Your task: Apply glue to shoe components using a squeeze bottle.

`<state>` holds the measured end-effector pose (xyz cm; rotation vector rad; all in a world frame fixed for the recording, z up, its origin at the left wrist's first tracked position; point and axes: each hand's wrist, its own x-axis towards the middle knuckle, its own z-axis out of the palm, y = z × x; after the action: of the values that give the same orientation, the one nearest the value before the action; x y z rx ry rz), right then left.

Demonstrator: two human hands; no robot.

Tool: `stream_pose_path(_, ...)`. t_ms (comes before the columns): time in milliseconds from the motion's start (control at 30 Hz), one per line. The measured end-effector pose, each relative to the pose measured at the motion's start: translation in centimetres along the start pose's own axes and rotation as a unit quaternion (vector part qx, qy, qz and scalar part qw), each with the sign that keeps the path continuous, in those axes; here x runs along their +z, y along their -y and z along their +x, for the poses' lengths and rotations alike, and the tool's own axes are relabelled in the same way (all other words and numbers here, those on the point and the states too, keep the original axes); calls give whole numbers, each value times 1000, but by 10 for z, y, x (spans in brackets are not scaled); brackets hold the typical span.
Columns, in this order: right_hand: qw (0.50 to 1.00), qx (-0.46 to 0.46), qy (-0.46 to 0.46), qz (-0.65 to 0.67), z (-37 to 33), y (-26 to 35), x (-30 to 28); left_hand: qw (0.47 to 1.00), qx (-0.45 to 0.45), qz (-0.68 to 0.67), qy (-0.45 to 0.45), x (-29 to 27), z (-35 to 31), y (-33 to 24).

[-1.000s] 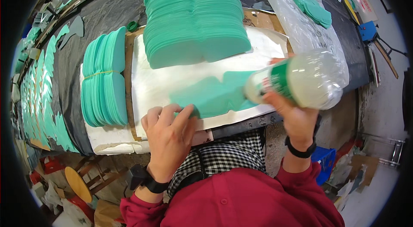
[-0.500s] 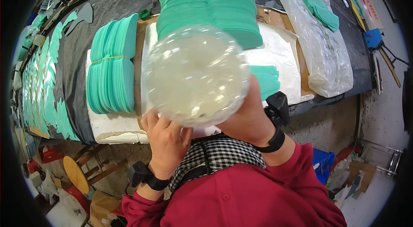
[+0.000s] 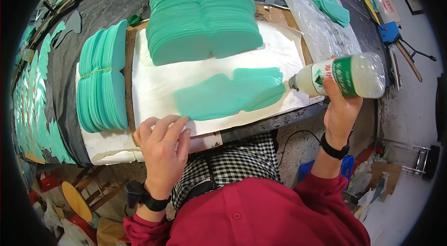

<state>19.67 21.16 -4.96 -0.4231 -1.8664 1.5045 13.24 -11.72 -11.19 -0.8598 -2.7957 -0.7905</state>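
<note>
A translucent plastic bottle (image 3: pixel 368 76) with a green and white label lies tilted in my right hand (image 3: pixel 342 113), whose fingers wrap round it. Its narrow neck points left, at the right end of a flat, overlapping spread of green foam-like sheets (image 3: pixel 219 94). These lie on white paper (image 3: pixel 144 73). My left hand (image 3: pixel 162 150) rests at the paper's near edge, fingers apart and slightly bent, a fingertip by the lower left corner of the green sheets. Behind them stands a tall stack of green insole-shaped pieces (image 3: pixel 202 22).
A banded green bundle (image 3: pixel 102 83) stands at the left. Further left are green offcuts (image 3: pixel 42 101) on black cloth. A clear plastic bag (image 3: pixel 321 27) with green pieces on it lies at the right, past it a blue clamp-like tool (image 3: pixel 389 32). A wooden stool (image 3: pixel 77 201) stands below.
My right hand has swung the bottle from above the middle of the table to the right and tipped it over. The green sheets have come into sight. My left hand has shifted slightly left.
</note>
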Motion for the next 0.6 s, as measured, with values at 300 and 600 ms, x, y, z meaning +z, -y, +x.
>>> stream_pose_path(300,977,-57,151,-137,-50,10,43,993,-66,-87,-48,-22,-10,10)
stream_pose_path(600,936,-46,350,12,-65,31,147,959,-103,-166,-204,-44,-23,20)
